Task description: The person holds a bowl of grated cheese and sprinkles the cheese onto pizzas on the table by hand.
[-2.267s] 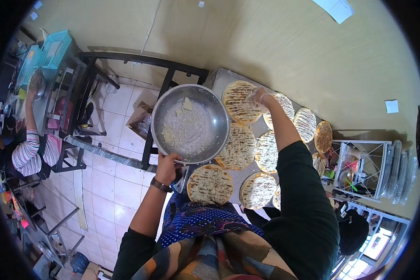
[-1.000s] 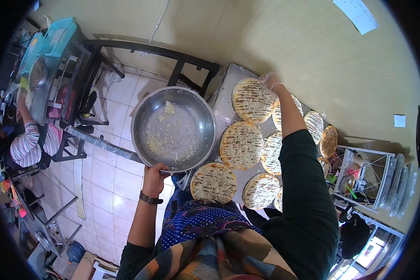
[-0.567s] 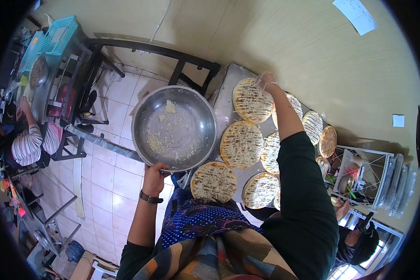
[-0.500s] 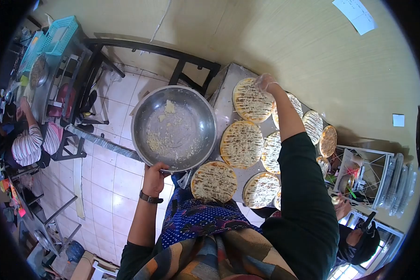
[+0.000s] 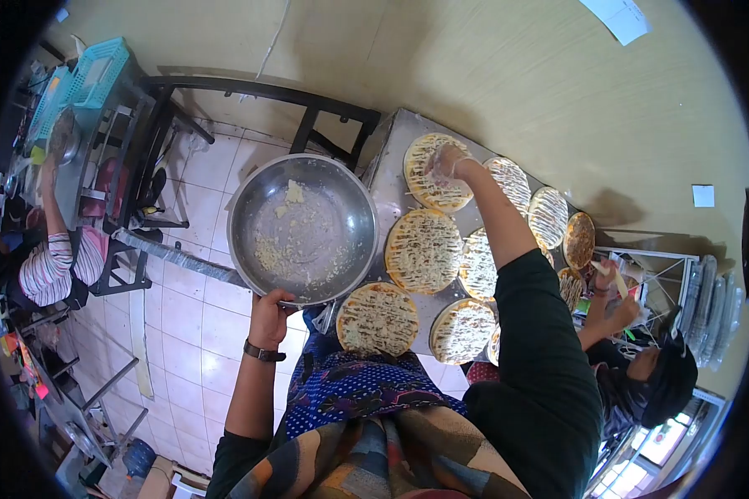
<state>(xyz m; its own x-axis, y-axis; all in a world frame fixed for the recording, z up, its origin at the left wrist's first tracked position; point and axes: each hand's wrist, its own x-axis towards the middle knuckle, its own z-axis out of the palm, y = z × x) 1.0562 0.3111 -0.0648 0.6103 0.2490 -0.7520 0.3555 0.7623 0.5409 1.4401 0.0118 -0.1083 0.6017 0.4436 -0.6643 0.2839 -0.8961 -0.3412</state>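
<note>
My left hand (image 5: 270, 318) grips the near rim of a large metal bowl (image 5: 349, 249), thumb over the edge. Bits of pale grated cheese (image 5: 285, 256) and a few lumps lie inside it. In a clear plastic glove, my right hand (image 5: 448, 163) is over the far round pizza (image 5: 429, 185), its fingers curled downward; what they hold is hidden. That pizza has dark and white stripes of topping. Closer to me are a middle pizza (image 5: 424, 251) and a near pizza (image 5: 378, 319), both strewn with pale shreds.
More pizzas, such as this one (image 5: 463, 331), cover the metal table (image 5: 383, 179) to the right. Another person (image 5: 641, 374) at the right holds a pale, flat strip. A person in a striped top (image 5: 50, 270) works at a counter on the left. A black metal frame (image 5: 250, 85) stands behind the bowl.
My right hand has shifted from the far pizza's right edge inward over its middle. The person at right has leaned in, both hands raised. The person at left has reached farther forward.
</note>
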